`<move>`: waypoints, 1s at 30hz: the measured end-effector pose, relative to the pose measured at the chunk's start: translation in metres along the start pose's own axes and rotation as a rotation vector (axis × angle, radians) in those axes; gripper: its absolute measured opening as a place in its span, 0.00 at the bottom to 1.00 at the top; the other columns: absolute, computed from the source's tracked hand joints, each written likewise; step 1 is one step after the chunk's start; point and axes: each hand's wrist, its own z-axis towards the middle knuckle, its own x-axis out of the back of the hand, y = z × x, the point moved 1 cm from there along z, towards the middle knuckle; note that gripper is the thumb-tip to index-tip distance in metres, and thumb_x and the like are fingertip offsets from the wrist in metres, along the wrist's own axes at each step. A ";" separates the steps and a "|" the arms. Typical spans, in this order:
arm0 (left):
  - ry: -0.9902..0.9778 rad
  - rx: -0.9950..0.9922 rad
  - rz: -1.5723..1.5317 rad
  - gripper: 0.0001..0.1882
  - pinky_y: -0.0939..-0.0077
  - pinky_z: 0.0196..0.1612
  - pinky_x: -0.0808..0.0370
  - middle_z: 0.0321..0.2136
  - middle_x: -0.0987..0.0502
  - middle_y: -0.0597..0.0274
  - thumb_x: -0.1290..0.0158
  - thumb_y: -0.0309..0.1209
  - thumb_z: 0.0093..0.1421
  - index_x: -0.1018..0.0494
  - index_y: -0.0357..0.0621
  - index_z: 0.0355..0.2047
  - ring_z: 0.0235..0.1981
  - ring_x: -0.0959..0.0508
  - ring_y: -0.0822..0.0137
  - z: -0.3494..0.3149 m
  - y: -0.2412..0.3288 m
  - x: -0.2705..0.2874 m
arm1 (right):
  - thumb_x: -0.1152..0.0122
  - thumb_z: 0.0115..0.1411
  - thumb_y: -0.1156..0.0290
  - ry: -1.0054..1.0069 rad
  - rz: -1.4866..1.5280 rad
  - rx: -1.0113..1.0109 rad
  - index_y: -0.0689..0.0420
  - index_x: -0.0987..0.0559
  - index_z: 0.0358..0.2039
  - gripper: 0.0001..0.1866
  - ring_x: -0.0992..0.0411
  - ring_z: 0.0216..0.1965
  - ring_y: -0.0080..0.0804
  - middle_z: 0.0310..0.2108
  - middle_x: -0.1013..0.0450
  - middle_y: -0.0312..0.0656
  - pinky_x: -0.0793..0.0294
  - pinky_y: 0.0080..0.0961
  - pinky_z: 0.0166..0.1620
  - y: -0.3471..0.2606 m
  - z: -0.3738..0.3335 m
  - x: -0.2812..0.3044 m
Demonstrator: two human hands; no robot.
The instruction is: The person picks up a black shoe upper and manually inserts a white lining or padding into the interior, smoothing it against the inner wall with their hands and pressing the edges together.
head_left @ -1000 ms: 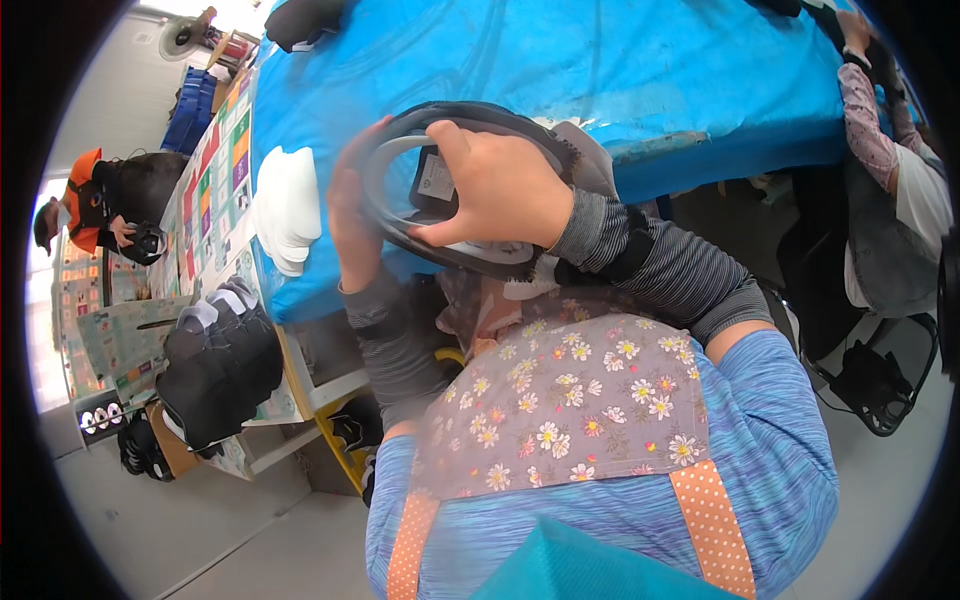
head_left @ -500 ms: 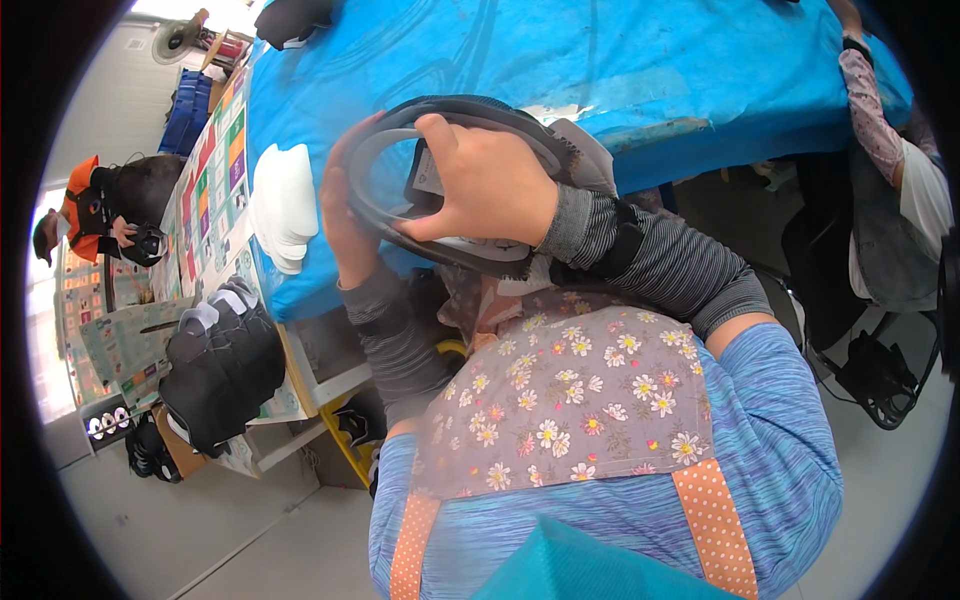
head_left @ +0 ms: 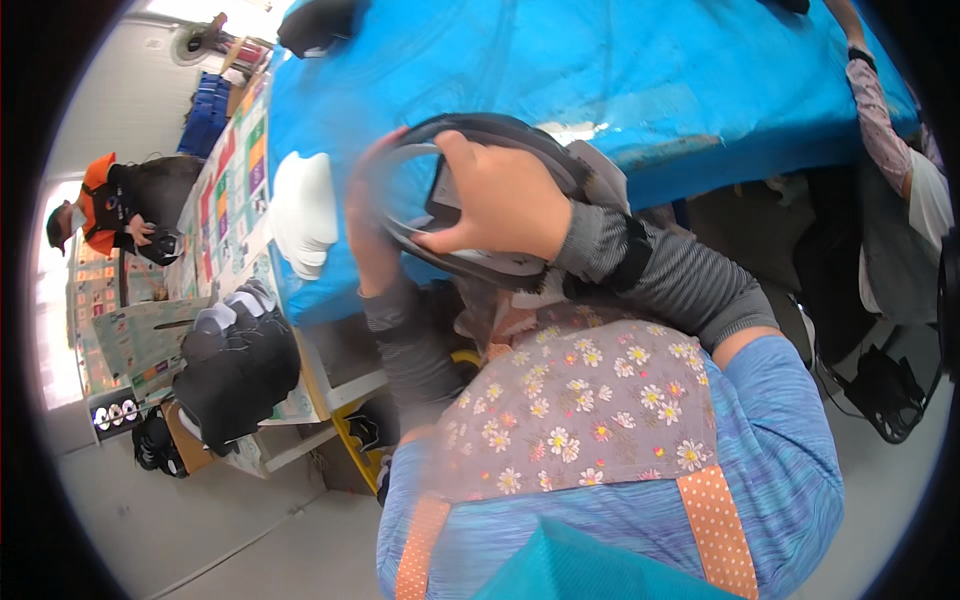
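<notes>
Near the blue-covered table's front edge I hold a black shoe upper (head_left: 487, 126) with a pale grey lining and an open collar. My right hand (head_left: 512, 198) reaches over it, thumb and fingers spread around the inside of the opening and pressing on it. On the opposite side, my left hand (head_left: 368, 235) grips the rim from outside; it is blurred, and part of its fingers is hidden. A dark piece with a pale label shows inside the opening. Just left of my left hand lies a stack of white insole-shaped pieces (head_left: 302, 215).
The blue table cover (head_left: 450, 60) stretches ahead. A dark shoe (head_left: 318, 25) lies at its far left. Several black shoe uppers (head_left: 240, 370) are piled on a side table at left. A person in orange and black (head_left: 110, 205) works beyond; another person's arm (head_left: 880, 125) is at far right.
The whole view has shifted, so everything appears slightly farther right and lower. Both hands keep their hold on the shoe upper, with little change in grip.
</notes>
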 end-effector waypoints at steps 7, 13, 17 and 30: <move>0.019 0.002 0.002 0.33 0.66 0.67 0.43 0.58 0.32 0.52 0.62 0.49 0.68 0.32 0.31 0.60 0.62 0.34 0.60 -0.003 0.004 -0.004 | 0.24 0.46 0.44 -0.089 0.040 -0.024 0.64 0.33 0.44 0.41 0.21 0.31 0.49 0.30 0.23 0.52 0.21 0.37 0.33 0.004 0.001 0.004; 0.021 -0.077 0.163 0.35 0.66 0.67 0.45 0.57 0.35 0.54 0.63 0.53 0.69 0.31 0.32 0.58 0.61 0.36 0.60 -0.007 0.001 0.002 | 0.23 0.44 0.44 -0.097 0.074 0.031 0.66 0.33 0.44 0.43 0.21 0.31 0.52 0.30 0.24 0.55 0.20 0.37 0.33 0.008 0.002 0.004; 0.013 -0.101 0.218 0.41 0.66 0.66 0.42 0.58 0.34 0.54 0.66 0.61 0.69 0.33 0.32 0.61 0.61 0.34 0.61 -0.007 -0.003 0.005 | 0.23 0.43 0.43 -0.113 0.079 0.024 0.66 0.33 0.44 0.44 0.21 0.31 0.53 0.30 0.23 0.55 0.20 0.37 0.34 0.009 0.005 0.007; -0.010 -0.105 0.378 0.38 0.64 0.67 0.43 0.60 0.31 0.49 0.57 0.55 0.65 0.33 0.33 0.60 0.62 0.33 0.58 0.000 0.010 0.002 | 0.25 0.46 0.42 -0.171 0.033 -0.012 0.66 0.35 0.46 0.45 0.22 0.27 0.51 0.24 0.25 0.54 0.21 0.36 0.31 0.008 0.012 0.012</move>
